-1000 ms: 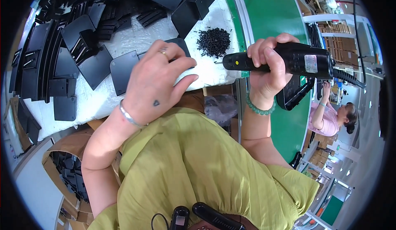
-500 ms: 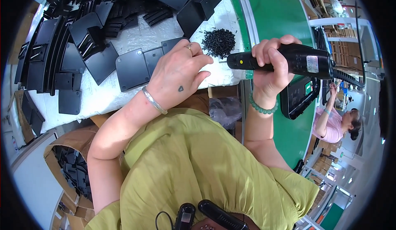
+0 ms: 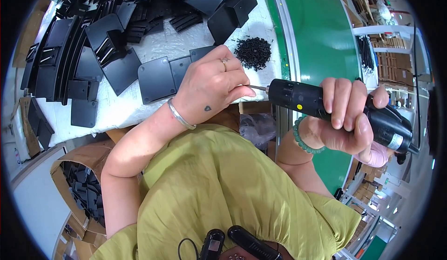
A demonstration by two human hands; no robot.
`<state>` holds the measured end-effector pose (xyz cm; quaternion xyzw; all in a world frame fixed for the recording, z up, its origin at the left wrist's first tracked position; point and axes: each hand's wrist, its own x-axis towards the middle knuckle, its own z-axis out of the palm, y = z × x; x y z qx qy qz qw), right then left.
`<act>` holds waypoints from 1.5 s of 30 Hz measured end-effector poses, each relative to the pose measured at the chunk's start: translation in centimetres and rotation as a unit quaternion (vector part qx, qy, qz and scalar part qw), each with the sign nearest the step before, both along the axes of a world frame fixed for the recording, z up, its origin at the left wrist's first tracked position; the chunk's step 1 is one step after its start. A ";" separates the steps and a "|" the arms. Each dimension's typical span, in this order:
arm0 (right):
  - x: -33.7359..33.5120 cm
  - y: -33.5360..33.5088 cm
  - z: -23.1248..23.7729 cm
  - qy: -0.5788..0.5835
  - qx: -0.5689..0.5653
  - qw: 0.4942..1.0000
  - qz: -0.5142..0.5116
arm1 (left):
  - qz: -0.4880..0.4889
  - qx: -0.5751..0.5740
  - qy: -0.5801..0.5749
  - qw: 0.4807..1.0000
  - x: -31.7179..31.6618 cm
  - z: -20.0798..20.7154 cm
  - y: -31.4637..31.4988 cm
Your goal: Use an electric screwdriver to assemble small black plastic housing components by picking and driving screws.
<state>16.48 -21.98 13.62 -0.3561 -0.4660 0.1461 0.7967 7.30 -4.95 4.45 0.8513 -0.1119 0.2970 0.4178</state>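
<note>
My right hand point(image 3: 351, 113) is wrapped around a black electric screwdriver point(image 3: 298, 97), held sideways with its bit point(image 3: 257, 88) pointing left. That bit reaches the pinched thumb and fingertips of my left hand point(image 3: 212, 80). Whatever lies between those fingertips is hidden. Beneath and beside my left hand lies a black panel part point(image 3: 157, 79) with joined sections on the white padded surface point(image 3: 125, 108). A pile of small black screws point(image 3: 253, 53) sits just beyond the bit.
Stacked black panels and brackets point(image 3: 111, 41) crowd the far left. A cardboard box point(image 3: 60, 167) of black parts stands at lower left. On the right runs a green table point(image 3: 321, 36) with a metal edge rail. Another person's pink sleeve point(image 3: 379, 156) shows behind the screwdriver.
My right hand has moved right and nearer with the screwdriver, turning it so its bit meets my left fingertips. My left thumb and fingers have closed together. The view has shifted slightly.
</note>
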 end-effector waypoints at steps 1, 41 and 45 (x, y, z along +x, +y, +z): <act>0.0 0.0 0.0 0.003 0.000 1.000 0.002 | 0.002 0.000 0.003 1.000 -0.1 0.0 0.1; -5.2 10.2 -1.4 -0.111 -0.168 0.973 0.112 | 0.140 0.025 0.212 0.967 -4.8 -1.7 7.0; -5.2 10.3 -1.3 -0.133 -0.192 0.966 0.115 | 0.134 0.013 0.213 0.968 -4.8 -1.7 7.0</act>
